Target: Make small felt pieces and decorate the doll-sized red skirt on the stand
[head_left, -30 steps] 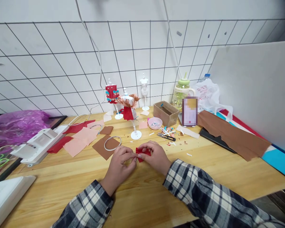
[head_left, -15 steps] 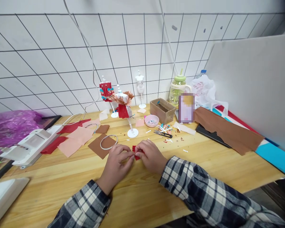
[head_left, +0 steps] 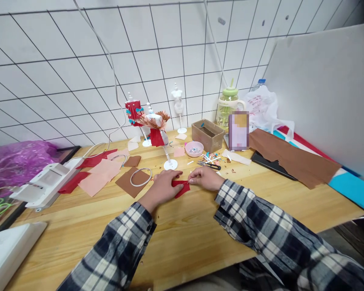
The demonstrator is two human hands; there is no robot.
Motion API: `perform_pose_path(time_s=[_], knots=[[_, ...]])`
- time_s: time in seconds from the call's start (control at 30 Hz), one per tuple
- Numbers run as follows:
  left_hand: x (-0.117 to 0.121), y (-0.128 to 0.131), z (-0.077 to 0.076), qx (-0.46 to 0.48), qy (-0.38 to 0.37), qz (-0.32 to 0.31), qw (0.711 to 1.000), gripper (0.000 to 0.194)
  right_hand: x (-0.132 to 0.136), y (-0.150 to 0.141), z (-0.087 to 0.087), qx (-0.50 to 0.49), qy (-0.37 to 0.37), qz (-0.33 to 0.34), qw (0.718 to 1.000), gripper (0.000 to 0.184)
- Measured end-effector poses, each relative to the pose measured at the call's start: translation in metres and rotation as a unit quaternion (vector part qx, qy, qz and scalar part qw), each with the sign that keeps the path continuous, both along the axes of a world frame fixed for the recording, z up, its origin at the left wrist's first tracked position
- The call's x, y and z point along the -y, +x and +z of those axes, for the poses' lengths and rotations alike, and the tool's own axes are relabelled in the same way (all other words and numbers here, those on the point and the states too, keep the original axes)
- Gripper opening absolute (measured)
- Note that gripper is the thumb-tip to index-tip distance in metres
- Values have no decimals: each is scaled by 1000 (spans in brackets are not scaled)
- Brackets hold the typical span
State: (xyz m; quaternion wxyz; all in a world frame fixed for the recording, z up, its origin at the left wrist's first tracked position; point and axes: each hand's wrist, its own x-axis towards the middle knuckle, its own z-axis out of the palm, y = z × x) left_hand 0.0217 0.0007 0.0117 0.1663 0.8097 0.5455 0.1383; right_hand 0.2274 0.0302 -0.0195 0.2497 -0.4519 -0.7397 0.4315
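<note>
- At a wooden desk (head_left: 200,242) beside a tiled wall, a person in plaid sleeves bends both hands to a small strip of red cloth (head_left: 182,190), which lies just in front of a dressed mannequin's white base.
- The left hand (head_left: 163,186) rests over the cloth's left part, thumb upon it, thumb and forefinger spread apart with red showing between.
- The right hand (head_left: 206,178) brings its fingers together in a narrow pinch at the cloth's right edge; whether they grip the cloth or something tiny cannot be told.
- Near the left hand, a silvery ring (head_left: 131,178) lies on a brown square (head_left: 128,187).
- Beyond the hands stands the dressed mannequin (head_left: 157,137), trimmed in red and brown; farther back are a red-clad mannequin (head_left: 134,111) and a bare white one (head_left: 178,103).
- Black snips (head_left: 211,165) lie among scraps beyond the right hand, near a pink bowl (head_left: 194,155) and an open cardboard box (head_left: 215,142).
</note>
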Motion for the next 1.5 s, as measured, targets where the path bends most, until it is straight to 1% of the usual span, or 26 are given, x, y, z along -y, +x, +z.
perform_pose_path(time_s=[0.07,0.17,0.23,0.4,0.53,0.77,0.87,0.97,1.13,1.27,1.37,1.5], knots=[[-5,8,0,-17,-20,8,1000,35,0,-1,-3,12,1,0,1000,13],[-8,12,-4,-29,-14,12,999,26,2,-5,-4,33,12,-5,999,11],[-7,10,-7,-35,-8,12,999,24,4,-8,-4,44,18,-11,999,10],[-6,6,-14,-31,-3,6,1000,19,10,-14,-6,87,58,-53,993,8],[-7,5,-15,-11,-8,9,1000,16,12,-16,-6,80,55,-72,993,9],[-8,3,-13,53,-40,26,997,20,14,-18,0,55,27,-110,992,8],[-8,3,-13,66,-52,35,996,22,14,-19,2,12,-7,-108,994,11],[-7,4,-14,103,-70,46,991,27,13,-18,2,-14,-28,-101,994,14],[-6,7,-14,191,-127,84,970,33,12,-19,-2,-18,-17,-98,995,16],[-6,8,-13,220,-127,93,963,32,13,-22,-5,-52,6,-106,993,12],[-6,8,-13,240,-128,95,958,30,14,-24,-4,-77,-7,-118,990,8],[-6,8,-13,248,-129,97,955,31,16,-26,0,-58,-2,-138,989,9]])
